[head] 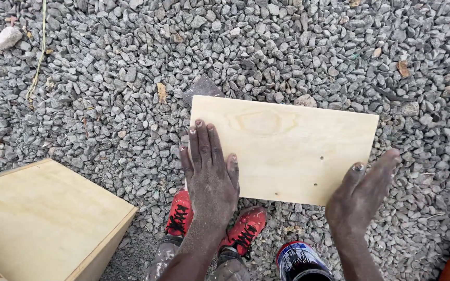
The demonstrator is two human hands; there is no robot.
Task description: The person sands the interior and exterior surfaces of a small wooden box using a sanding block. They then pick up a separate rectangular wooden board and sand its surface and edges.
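Only the head view here, looking straight down at gravel ground (287,47). The person is holding a pale plywood panel (287,151), a plain rectangle tilted a bit so its right end sits lower in the frame. It's above the stones and just beyond the person's red shoes (180,213).

Left hand (209,171) lies flat on the panel's near-left part, palm down, fingers spread and straight. So that grip is open, just pressing on the wood rather than curled round it. Right hand (360,195) is at the lower right corner, edge-on to the panel, fingers extended along the short side with the thumb up over the face. It looks open too, bracing the edge, not clamped round it. Both hands are dusty.

A few small drilled holes (321,157) show near the right end of the panel, so at a guess some drilling is done already. No screws or hardware are visible in them.

Off to the lower left there's a plywood box (42,218), same pale wood, already put together as far as the frame shows, well apart from the panel. At the bottom edge between the arms sits a round can (300,260) with a blue and red label, contents not visible. An orange thing pokes in at the bottom right corner, too cropped to tell what it is.
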